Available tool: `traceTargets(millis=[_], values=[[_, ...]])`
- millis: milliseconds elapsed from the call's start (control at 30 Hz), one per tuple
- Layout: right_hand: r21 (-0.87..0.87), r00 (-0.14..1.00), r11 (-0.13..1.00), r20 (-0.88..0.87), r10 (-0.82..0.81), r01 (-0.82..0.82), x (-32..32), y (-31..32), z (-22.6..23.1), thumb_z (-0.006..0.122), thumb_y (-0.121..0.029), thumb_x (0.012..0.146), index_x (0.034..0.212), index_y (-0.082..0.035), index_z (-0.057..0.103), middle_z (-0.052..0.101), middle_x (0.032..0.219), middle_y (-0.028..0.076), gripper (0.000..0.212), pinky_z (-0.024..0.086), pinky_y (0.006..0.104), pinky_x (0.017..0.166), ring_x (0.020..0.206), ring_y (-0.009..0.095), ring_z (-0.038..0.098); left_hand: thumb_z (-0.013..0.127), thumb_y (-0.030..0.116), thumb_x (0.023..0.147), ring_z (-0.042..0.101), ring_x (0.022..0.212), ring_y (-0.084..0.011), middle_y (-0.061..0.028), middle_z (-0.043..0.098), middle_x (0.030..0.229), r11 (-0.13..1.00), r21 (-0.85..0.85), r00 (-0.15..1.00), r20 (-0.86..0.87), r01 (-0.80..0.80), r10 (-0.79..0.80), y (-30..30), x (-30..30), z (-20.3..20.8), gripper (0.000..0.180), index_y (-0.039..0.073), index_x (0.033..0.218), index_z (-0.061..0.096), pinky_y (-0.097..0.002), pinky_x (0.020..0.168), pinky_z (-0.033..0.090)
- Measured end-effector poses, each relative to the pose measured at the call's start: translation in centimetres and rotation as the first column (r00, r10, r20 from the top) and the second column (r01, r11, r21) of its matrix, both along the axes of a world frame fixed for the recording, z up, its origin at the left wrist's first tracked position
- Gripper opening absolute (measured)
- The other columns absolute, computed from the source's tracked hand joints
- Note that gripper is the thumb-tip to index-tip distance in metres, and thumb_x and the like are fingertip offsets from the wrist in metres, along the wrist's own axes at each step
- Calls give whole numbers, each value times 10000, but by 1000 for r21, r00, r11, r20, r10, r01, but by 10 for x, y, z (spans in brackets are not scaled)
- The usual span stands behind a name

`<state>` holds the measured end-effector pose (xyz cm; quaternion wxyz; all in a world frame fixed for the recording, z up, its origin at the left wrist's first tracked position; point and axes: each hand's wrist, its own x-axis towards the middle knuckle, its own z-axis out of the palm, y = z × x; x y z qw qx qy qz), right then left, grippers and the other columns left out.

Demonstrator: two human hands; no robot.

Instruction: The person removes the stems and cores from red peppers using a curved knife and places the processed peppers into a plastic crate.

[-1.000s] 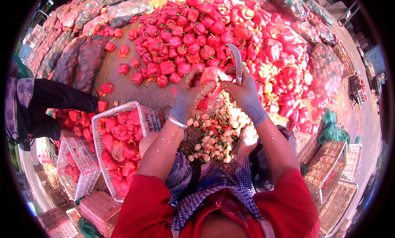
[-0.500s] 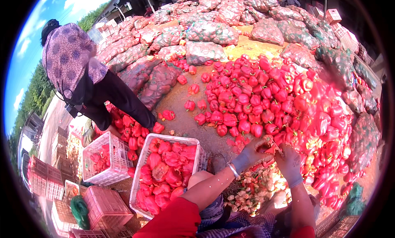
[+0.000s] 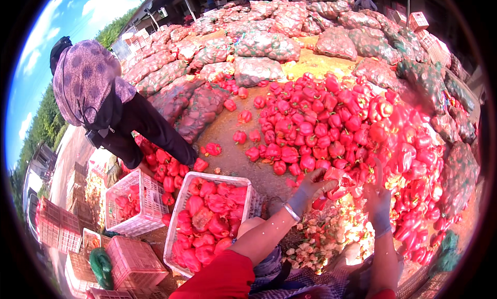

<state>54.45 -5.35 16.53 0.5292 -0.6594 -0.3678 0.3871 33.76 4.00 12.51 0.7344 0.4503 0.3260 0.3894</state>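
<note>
The right hand point(image 3: 379, 202) is hard to see. It is lost in bright light among the red peppers, so I cannot tell if it holds anything. A thin curved thing sticks up by it, too blurry to name. The person's own knee hides part of the ground.

A white crate point(image 3: 182, 206) full of peppers sits just left of the left arm. A smaller white crate point(image 3: 147, 200) sits beside it. Another person point(image 3: 96, 100) in a purple top bends over near the crates. Net sacks point(image 3: 259, 69) of peppers lie far behind. Pale scraps point(image 3: 316, 237) lie between the arms.

The left hand point(image 3: 313, 188) curls its fingers around a red pepper point(image 3: 335, 176). This pepper sits at the near edge of the big pepper pile point(image 3: 331, 123), just left of the right hand.
</note>
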Motion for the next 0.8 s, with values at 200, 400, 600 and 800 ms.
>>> traceTargets(millis=[200, 400, 600, 800], values=[[-5, 889, 994, -448, 98, -112, -29, 6, -8, 606, -71, 874, 951, -69, 590, 497, 605, -17, 79, 348, 222, 360, 414, 92, 447, 743, 290, 854, 527, 889, -52, 26, 597, 996, 987, 107, 993, -7, 119, -119, -13, 1, 11, 390, 47, 1118, 590, -216, 760, 455], [-41, 811, 976, -550, -201, 214, -27, 11, 12, 596, -275, 902, 872, -165, 590, 366, 522, -48, 114, 291, 223, 375, 412, 89, 372, 720, 203, 872, 622, 830, -144, -41, 625, 1004, 977, -204, 923, 362, -58, 130, -9, 16, -10, 316, 86, 1102, 536, -293, 689, 547], [304, 841, 950, -491, 227, -79, -84, 11, 75, 661, -183, 895, 1026, -73, 626, 537, 671, -12, 175, 351, 214, 417, 448, 58, 410, 598, 268, 948, 635, 1003, -226, -93, 610, 1124, 956, -284, 790, 601, 71, 120, -12, 5, -3, 338, 74, 1210, 507, -378, 788, 579], [149, 926, 975, 365, 100, -164, -54, 30, 42, 730, -144, 847, 1149, -81, 644, 700, 905, 59, 321, 520, 256, 643, 705, 120, 640, 527, 494, 942, 575, 1151, -355, -148, 558, 1266, 895, -312, 662, 749, 319, 25, -3, 5, -10, 577, 71, 1324, 446, -527, 916, 526]])
